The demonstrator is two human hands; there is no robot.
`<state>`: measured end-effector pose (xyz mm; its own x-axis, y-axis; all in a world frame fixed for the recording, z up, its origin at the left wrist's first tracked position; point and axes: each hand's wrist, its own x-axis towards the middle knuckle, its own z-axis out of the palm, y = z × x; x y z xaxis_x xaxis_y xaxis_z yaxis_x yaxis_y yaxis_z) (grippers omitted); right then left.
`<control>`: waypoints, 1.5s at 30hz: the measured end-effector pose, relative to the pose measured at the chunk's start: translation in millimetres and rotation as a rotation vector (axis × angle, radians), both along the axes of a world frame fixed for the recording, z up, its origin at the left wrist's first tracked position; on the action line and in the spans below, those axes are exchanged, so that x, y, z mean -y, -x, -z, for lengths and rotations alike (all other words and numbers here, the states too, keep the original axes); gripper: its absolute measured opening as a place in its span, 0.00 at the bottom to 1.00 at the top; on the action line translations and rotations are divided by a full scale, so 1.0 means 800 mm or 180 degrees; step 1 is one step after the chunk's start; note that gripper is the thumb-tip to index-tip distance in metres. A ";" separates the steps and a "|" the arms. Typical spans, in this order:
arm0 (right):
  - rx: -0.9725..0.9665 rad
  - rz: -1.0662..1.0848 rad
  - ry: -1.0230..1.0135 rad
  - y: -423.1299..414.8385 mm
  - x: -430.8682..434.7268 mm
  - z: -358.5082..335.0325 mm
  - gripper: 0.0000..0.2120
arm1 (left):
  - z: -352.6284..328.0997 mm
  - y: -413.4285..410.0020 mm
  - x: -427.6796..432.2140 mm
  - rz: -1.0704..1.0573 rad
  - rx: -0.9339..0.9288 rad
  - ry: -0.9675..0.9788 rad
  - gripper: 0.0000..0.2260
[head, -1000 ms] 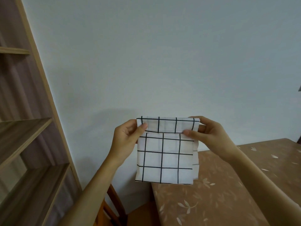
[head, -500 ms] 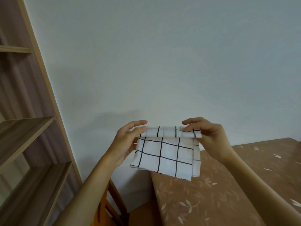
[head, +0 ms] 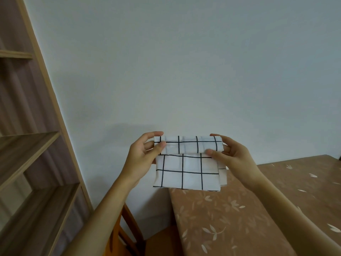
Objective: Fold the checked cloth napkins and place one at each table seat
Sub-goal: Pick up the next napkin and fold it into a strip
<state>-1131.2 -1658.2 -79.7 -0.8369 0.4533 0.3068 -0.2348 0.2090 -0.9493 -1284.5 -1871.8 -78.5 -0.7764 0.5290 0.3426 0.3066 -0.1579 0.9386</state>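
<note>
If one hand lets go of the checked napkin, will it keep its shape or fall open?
Probably floppy: below the folded-over top, the checked napkin hangs straight down unsupported. It seems light, since the left hand and right hand carry it by fingertip pinches alone. Released on one side, the fold would likely droop open.

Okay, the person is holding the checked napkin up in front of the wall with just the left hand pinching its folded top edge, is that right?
Not quite: both hands hold it. The left hand pinches the left end of the folded top edge of the checked napkin, and the right hand pinches the right end. The head view shows this; the napkin is indeed up in front of the wall.
</note>
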 end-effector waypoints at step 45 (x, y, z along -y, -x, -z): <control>0.0323 -0.0089 -0.0554 -0.002 -0.011 -0.010 0.25 | 0.009 0.005 -0.002 0.0014 0.0161 -0.0006 0.09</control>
<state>-1129.2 -1649.5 -71.5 -0.8790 0.3770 0.2920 -0.1478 0.3668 -0.9185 -1288.6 -1870.4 -85.8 -0.7904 0.5319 0.3040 0.2581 -0.1609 0.9526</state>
